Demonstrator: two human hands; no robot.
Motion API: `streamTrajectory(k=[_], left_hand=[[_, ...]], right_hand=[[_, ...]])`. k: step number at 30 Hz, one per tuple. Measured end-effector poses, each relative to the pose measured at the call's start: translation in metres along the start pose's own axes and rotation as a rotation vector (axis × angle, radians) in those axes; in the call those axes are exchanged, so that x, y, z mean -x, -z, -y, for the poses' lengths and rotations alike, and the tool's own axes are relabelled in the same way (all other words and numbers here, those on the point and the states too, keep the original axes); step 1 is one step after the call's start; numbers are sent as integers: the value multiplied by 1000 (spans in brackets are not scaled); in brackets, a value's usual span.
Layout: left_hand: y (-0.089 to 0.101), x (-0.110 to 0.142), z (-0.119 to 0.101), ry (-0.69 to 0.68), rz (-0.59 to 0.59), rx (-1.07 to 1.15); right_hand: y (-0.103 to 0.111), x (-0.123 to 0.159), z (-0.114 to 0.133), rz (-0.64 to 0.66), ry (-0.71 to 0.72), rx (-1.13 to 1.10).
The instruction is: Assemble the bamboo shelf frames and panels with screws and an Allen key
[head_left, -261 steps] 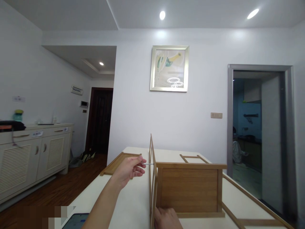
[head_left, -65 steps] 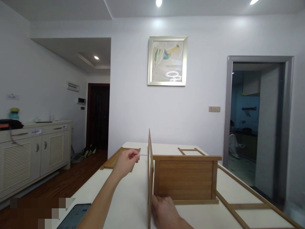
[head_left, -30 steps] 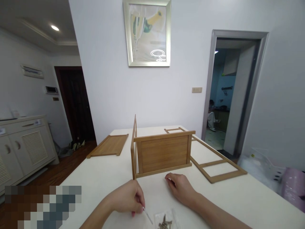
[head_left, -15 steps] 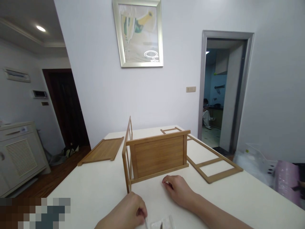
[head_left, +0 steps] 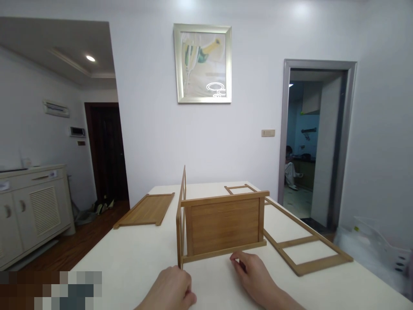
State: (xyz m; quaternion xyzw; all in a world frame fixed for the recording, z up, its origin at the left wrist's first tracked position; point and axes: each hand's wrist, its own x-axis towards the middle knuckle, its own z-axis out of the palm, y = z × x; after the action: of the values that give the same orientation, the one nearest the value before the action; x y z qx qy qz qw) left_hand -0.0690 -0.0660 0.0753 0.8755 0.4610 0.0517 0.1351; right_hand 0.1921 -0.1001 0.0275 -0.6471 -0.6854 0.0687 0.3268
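Note:
A wooden panel [head_left: 225, 226] stands on its long edge on the table, joined or set against an upright slatted wooden frame [head_left: 179, 232] at its left end. My left hand [head_left: 169, 288] is closed near the foot of that frame, its fingertips partly hidden at the lower edge of the view. My right hand [head_left: 254, 275] rests on the table just in front of the panel's bottom rail, fingers curled and thumb close to the index finger. Whatever either hand holds, if anything, is too small or hidden to make out.
A second wooden panel [head_left: 150, 209] lies flat on the left of the white table [head_left: 129, 262]. An open wooden frame [head_left: 318, 269] lies flat at the right. Beyond the table's right edge is plastic wrapping [head_left: 364, 245]. A person [head_left: 290, 172] is seen through the doorway.
My view has tilted up and shifted left, so everything sits lower and further right. The small clear bag and the thin metal piece by my left fingers have left the view. The hands stay near the panel.

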Motion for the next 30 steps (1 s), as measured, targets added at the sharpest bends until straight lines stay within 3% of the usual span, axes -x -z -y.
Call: streamTrajectory(k=[5, 10, 13, 17, 21, 27, 30], left_hand=[[10, 0, 28, 185, -28, -138], [9, -7, 51, 228, -86, 71], [3, -12, 52, 173, -40, 211], [-7, -18, 47, 102, -76, 291], [-12, -21, 49, 131, -124, 217], [-13, -32, 84, 238, -192, 171], [-19, -41, 103, 282, -230, 189]], right_hand=[[10, -9, -13, -255, -97, 12], [24, -20, -33, -661, -146, -42], [23, -25, -48, -770, -168, -29], [14, -28, -61, -723, -182, -44], [6, -27, -65, -627, -175, -153], [3, -26, -67, -413, -210, -268], [0, -26, -66, -377, -192, -253]])
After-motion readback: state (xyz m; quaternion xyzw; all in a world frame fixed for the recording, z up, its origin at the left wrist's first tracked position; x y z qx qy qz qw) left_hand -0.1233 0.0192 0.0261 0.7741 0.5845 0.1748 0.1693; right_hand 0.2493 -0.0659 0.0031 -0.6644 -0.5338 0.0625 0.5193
